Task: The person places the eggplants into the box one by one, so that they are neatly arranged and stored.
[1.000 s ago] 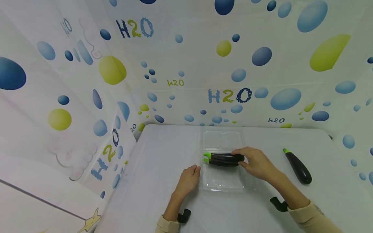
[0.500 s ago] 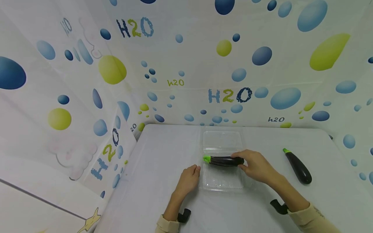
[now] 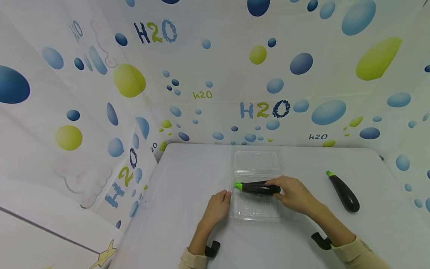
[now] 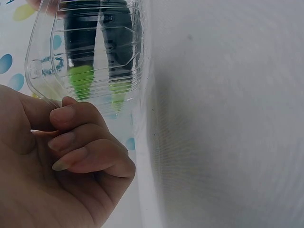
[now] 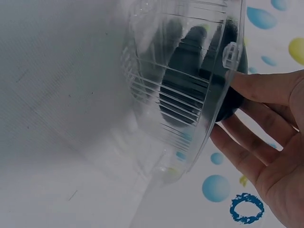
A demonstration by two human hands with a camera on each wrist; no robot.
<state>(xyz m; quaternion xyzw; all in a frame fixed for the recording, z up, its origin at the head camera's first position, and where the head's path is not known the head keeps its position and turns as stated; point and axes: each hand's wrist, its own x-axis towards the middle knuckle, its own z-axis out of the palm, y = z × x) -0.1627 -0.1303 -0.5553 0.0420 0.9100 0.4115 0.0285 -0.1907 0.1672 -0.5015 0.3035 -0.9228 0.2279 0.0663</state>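
A clear plastic clamshell box lies unfolded on the table, its lid toward the back. My left hand pinches the box's left rim with thumb and curled fingers. My right hand grips the thick end of a black eggplant over the base, its green stem end pointing left. Through the clear wall in the left wrist view, a second eggplant shows lower down beside the held eggplant. From the head view it is mostly hidden under the held one.
Another eggplant lies on the white table to the right of the box, its green end toward the back. A curtain with blue and green dots hangs behind the table.
The right hand has brought the held eggplant toward me, so it now covers most of the one beneath it. The left hand stays at the rim.
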